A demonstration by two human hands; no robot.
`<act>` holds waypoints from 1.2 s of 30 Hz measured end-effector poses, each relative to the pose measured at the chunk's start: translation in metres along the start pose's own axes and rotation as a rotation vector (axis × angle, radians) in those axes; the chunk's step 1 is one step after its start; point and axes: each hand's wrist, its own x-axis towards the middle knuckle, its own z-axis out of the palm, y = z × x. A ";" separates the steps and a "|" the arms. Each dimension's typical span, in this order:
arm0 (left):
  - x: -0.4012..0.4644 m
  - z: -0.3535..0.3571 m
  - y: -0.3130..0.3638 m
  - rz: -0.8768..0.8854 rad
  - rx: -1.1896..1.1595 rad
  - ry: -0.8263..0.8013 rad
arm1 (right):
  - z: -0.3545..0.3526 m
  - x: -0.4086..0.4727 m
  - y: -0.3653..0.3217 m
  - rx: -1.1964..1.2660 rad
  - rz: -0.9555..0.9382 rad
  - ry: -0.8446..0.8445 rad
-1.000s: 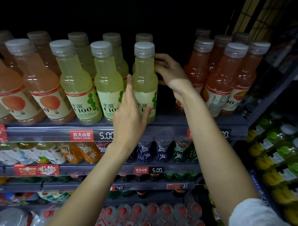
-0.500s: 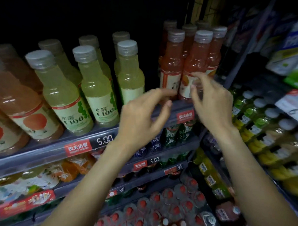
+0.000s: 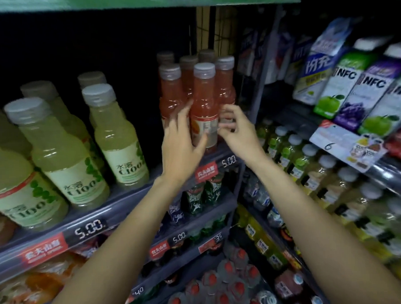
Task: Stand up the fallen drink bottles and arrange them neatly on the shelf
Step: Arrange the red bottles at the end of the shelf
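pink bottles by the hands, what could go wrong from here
The front pink bottle stands near the shelf edge; a nudge from the left hand or right hand might tip it off. It is packed close to the other pink bottles, so bumping one could topple its neighbours.

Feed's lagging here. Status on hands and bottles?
Left hand and right hand open, flanking front pink bottle. It's upright on shelf. Nothing blocking.

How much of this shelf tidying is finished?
Done: the yellow-green bottles stand upright in rows. In hand: the left hand and right hand flank the front pink bottle, apparently straightening it. No bottle visibly lies fallen on this shelf.
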 end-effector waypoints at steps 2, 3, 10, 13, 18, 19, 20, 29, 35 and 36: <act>0.003 0.005 0.004 -0.047 0.046 -0.037 | -0.002 -0.001 0.005 0.027 -0.019 -0.034; 0.003 0.006 0.005 -0.057 0.078 -0.038 | -0.002 -0.002 0.007 0.031 -0.028 -0.054; 0.003 0.012 -0.003 -0.132 0.215 0.089 | 0.002 0.007 0.012 0.013 -0.103 -0.220; 0.008 0.013 -0.001 -0.181 0.225 0.137 | -0.003 0.011 0.015 -0.162 -0.179 -0.117; 0.015 0.021 0.003 -0.090 0.290 0.198 | -0.019 0.031 0.019 -0.476 -0.181 0.254; 0.015 0.021 0.001 -0.078 0.305 0.189 | -0.018 0.038 0.018 -0.530 -0.171 0.243; 0.015 0.019 -0.002 -0.068 0.318 0.183 | -0.015 0.046 0.017 -0.572 -0.156 0.220; 0.008 0.024 -0.007 0.168 0.219 0.205 | -0.005 0.061 0.011 -0.614 -0.072 0.242; 0.042 0.053 0.022 0.034 -0.300 0.043 | -0.028 0.044 0.017 -0.756 -0.278 0.429; 0.049 0.057 0.023 0.014 -0.321 0.025 | -0.030 0.045 0.018 -0.775 -0.295 0.446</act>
